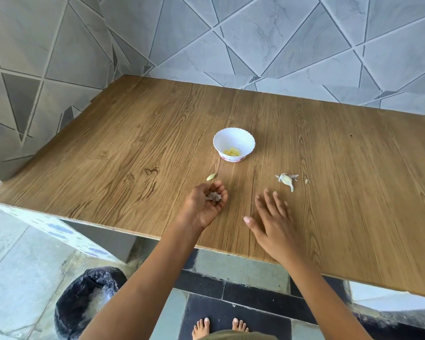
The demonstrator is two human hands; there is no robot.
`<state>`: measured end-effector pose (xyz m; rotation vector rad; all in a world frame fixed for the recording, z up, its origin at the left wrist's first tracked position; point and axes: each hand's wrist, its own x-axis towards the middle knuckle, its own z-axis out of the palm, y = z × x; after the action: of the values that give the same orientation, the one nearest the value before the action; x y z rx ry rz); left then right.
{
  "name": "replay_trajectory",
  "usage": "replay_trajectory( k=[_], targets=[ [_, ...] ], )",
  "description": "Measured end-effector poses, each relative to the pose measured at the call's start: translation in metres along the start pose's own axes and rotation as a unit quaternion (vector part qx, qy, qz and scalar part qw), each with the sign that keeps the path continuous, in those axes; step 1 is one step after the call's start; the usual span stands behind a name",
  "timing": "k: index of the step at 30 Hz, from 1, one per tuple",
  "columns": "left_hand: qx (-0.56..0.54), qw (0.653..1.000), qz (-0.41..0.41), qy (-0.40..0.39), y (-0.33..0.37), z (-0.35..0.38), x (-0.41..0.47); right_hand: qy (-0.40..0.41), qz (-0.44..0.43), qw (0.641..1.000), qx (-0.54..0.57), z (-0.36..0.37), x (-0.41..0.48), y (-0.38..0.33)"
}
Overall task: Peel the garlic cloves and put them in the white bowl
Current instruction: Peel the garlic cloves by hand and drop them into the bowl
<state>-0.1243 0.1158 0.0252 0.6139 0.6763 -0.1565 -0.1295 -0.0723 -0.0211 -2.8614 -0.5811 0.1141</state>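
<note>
Several peeled cloves sit in bowl. Left hand, nearside of bowl, grip cupped round skins; right hand grip spread, empty. Loose clove, seemingly unpeeled, near-right of bowl. Advice: pinch its tip, strip skin cleanly, keep palm level.

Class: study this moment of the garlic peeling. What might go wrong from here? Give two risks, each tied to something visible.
1. The left hand only cups the loose skins; some may spill onto the table before reaching the bin.
2. The open right hand is near the scraps; it might gather the garlic piece lying among them as waste.
</note>
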Motion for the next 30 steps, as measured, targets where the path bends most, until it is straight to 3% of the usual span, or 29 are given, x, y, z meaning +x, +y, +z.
replay_trajectory(
  k=[6, 13, 16, 20, 30],
  targets=[
    [0.001, 1.000, 0.003, 0.000, -0.001, -0.001, -0.001, -0.027, -0.041, 0.999, 0.007, 0.004, -0.009, 0.004],
    [0.004, 1.000, 0.004, 0.002, -0.002, -0.001, -0.002, 0.000, -0.091, 0.994, 0.067, 0.006, -0.021, -0.001],
    [0.006, 1.000, 0.003, -0.001, -0.002, -0.001, -0.002, 0.059, -0.049, 0.988, 0.133, 0.008, -0.020, -0.003],
    [0.007, 1.000, 0.001, 0.000, -0.003, 0.000, -0.002, 0.171, -0.055, 0.976, 0.126, 0.005, -0.006, -0.004],
    [0.005, 1.000, -0.002, 0.000, -0.003, 0.001, -0.005, 0.136, -0.116, 0.970, 0.167, 0.000, 0.029, -0.009]
  ],
)
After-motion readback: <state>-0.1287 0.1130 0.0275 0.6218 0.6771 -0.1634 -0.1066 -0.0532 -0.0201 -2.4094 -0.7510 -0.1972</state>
